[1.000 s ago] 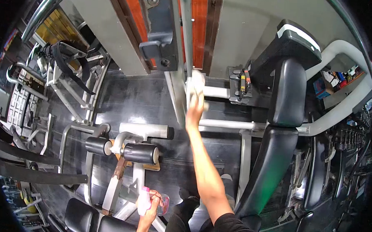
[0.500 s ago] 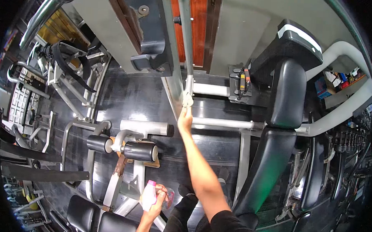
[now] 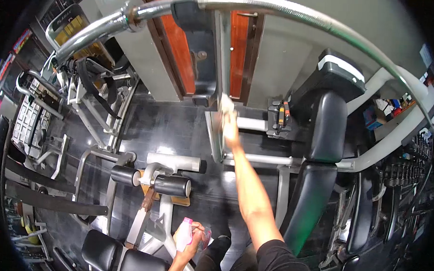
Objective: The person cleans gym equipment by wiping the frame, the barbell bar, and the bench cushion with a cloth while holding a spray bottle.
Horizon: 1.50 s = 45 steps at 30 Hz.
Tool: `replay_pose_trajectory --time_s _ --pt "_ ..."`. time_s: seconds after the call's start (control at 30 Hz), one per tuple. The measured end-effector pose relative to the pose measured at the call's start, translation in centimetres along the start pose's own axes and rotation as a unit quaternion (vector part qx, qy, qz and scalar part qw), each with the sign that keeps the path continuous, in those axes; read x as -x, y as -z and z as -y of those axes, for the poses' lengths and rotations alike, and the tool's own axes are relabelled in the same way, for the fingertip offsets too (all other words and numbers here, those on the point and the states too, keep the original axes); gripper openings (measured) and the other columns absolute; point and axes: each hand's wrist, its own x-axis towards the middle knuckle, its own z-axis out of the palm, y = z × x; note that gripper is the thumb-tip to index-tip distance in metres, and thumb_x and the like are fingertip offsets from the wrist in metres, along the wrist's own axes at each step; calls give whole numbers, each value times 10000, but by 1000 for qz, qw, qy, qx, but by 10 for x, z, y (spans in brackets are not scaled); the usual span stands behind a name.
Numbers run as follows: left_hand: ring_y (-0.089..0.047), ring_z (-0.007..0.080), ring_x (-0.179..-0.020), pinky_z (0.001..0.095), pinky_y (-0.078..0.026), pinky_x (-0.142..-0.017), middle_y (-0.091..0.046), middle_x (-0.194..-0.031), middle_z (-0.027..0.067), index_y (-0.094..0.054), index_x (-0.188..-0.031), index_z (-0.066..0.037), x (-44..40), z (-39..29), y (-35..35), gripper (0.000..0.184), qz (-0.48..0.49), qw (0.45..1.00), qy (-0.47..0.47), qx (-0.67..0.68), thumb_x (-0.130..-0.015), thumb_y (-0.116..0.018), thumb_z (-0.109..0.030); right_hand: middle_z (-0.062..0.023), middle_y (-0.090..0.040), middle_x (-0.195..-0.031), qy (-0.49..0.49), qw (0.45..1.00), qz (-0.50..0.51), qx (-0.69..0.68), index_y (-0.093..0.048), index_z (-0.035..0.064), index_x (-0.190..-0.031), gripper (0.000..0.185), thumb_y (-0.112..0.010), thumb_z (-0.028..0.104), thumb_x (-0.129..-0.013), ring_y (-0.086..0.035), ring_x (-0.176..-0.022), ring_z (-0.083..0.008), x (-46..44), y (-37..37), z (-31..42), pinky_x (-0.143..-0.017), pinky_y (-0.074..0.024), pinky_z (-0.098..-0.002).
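Note:
My left hand (image 3: pixel 193 245), low in the view, is closed around a white bottle with a pink top (image 3: pixel 184 235). A clear item with pink on it (image 3: pixel 206 236) shows beside the fingers; its kind I cannot make out. My right arm is stretched forward. Blurred by motion, my right hand (image 3: pixel 231 130) is closed on a pale cloth (image 3: pixel 226 105), which lies against the grey metal upright (image 3: pixel 223 63) of a gym machine. The fingers largely hide how the cloth is bunched.
A curved chrome bar (image 3: pixel 300 12) crosses the top of the view. A black padded bench (image 3: pixel 311 202) stands to the right, and black foam rollers (image 3: pixel 172 186) sit on a frame at left. Dumbbells (image 3: pixel 399 172) line the far right. Orange-red panels (image 3: pixel 238 54) are behind the upright.
My right hand with the cloth is farther up along the upright. The head view has shifted, bringing the curved chrome bar across the top. My left hand still holds the bottle.

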Motion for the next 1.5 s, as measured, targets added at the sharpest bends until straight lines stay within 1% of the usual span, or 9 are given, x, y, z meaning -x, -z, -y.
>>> replay_pose_trajectory --time_s 0.07,0.13,0.17,0.2,0.33,0.8,1.17,1.33,1.5 --pt "-606 146 -647 279 -495 -612 -614 -853 135 -521 -1002 45 2 4 -2 175 9 1000 -6 -23 -858 -573 -41 -21 -564 -887 -39 946 33 321 -531 37 -1181 290 -435 199 -961 -503 -777 -112 50 49 -50 -692 -438 -261" --pt "-613 148 -654 282 -502 -619 -622 -865 138 -518 -1017 53 2 -10 -15 183 20 997 15 71 -853 -562 -14 -31 -589 -844 -423 890 -23 168 -558 31 -1120 307 -455 259 -942 -516 -736 -105 95 22 77 -636 -449 -282" --pt "-615 150 -649 280 -508 -630 -624 -871 145 -503 -1044 65 3 -19 -17 210 36 995 29 84 -847 -550 11 -92 -629 -929 -488 837 18 247 -546 75 -1165 289 -437 238 -954 -604 -850 -158 111 40 71 -699 -523 -336" --pt "-615 150 -649 280 -508 -630 -624 -871 145 -503 -1044 65 2 -27 -20 210 41 995 18 92 -847 -550 11 -96 -580 -1140 -414 910 -6 4 -449 68 -1276 348 -416 217 -964 -588 -982 -187 144 64 41 -835 -503 -347" --pt "-614 157 -636 286 -514 -634 -621 -879 148 -470 -1145 77 1 -64 -27 305 75 995 0 67 -853 -538 22 -68 -419 -1346 -330 923 -46 -192 -311 107 -1381 407 -333 184 -983 -432 -1220 -196 177 44 162 -1006 -382 -352" --pt "-655 245 -751 341 -506 -755 -623 -825 134 -519 -927 48 -11 -157 -98 430 41 969 -238 -60 -866 -597 -370 -156 -485 -1288 -302 902 -111 -289 -441 0 -1260 499 -461 246 -826 -441 -1212 -294 211 92 434 -1064 -289 -444" --pt "-605 146 -609 265 -500 -574 -573 -773 89 -501 -976 51 -24 -172 -132 120 87 982 -167 29 -884 -538 -16 -116 -495 -1289 -253 900 -70 -347 -440 26 -1270 460 -441 201 -845 -443 -1214 -267 156 104 477 -1064 -293 -430" --pt "-596 127 -612 237 -497 -559 -578 -775 75 -500 -1036 46 -44 -186 -152 273 43 981 -146 122 -796 -629 59 -107 -490 -1294 -243 914 -46 -321 -437 53 -1282 446 -445 172 -852 -431 -1227 -257 138 112 481 -1065 -288 -443" --pt "-575 88 -596 224 -484 -529 -589 -800 74 -498 -1120 50 -77 -214 -164 356 43 976 -211 -45 -793 -637 40 -99 -483 -1301 -221 921 -51 -316 -438 61 -1283 434 -445 144 -857 -438 -1222 -260 118 115 487 -1062 -298 -446"
